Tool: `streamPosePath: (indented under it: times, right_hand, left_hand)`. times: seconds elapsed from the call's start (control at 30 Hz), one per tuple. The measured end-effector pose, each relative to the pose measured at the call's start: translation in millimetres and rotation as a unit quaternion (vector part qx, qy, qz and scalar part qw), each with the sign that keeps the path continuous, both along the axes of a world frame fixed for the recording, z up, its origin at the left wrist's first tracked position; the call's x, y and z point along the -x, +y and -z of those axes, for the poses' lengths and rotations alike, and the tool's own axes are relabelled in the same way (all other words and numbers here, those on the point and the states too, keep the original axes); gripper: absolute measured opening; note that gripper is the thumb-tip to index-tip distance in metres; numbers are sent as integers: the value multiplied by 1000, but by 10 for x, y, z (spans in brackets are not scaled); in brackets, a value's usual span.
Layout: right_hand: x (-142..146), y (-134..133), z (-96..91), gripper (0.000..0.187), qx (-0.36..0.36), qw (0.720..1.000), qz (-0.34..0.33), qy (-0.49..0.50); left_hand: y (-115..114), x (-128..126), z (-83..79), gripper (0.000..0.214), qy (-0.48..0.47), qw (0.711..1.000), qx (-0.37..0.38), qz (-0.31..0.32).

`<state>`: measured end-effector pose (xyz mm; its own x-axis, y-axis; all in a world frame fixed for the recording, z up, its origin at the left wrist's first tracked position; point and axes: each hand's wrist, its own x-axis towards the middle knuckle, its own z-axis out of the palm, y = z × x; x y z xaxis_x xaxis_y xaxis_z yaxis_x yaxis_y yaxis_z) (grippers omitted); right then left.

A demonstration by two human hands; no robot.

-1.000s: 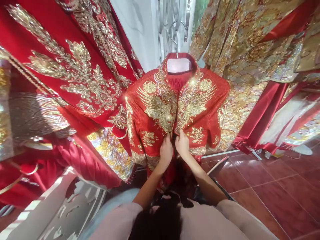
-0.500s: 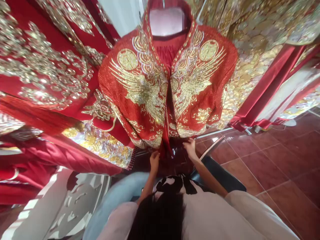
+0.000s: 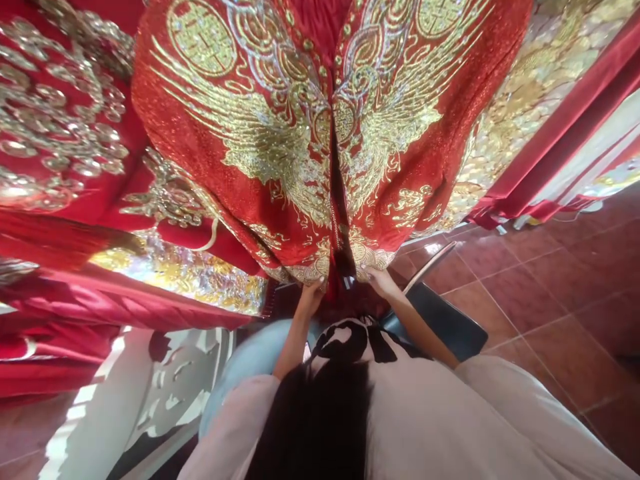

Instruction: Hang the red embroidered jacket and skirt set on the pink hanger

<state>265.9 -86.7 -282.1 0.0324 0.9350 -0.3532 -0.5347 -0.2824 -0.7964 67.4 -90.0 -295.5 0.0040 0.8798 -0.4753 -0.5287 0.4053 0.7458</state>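
Observation:
A red jacket [image 3: 280,133] with heavy gold embroidery hangs straight in front of me, its front slit open down the middle. My left hand [image 3: 313,293] pinches the bottom hem of the left panel. My right hand [image 3: 377,280] grips the hem of the right panel, just across the slit. Both hands are closed on the cloth, close together at the lower edge.
More red and gold garments [image 3: 60,133] hang at the left and gold ones [image 3: 520,87] at the right. A dark chair seat [image 3: 445,320] is below my right arm. Red floor tiles [image 3: 550,300] spread to the right. A white carved panel [image 3: 150,393] lies lower left.
My hands have slid from mid-chest of the jacket down to its bottom hem. The view has closed in; the hanger has left the top of the picture.

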Motion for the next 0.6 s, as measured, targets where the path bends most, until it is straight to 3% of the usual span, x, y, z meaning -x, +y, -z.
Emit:
streamPosePath:
  times: [0.27,0.6]
  right_hand:
    - [140,-119,-224,23,12,1000,18,2]
    - [300,-179,-334,28,26,998,16,57]
  left_hand:
    - [-96,-235,-221,23,-14,999,20,45]
    - [-95,-429,-404,21,-16,1000,3,23]
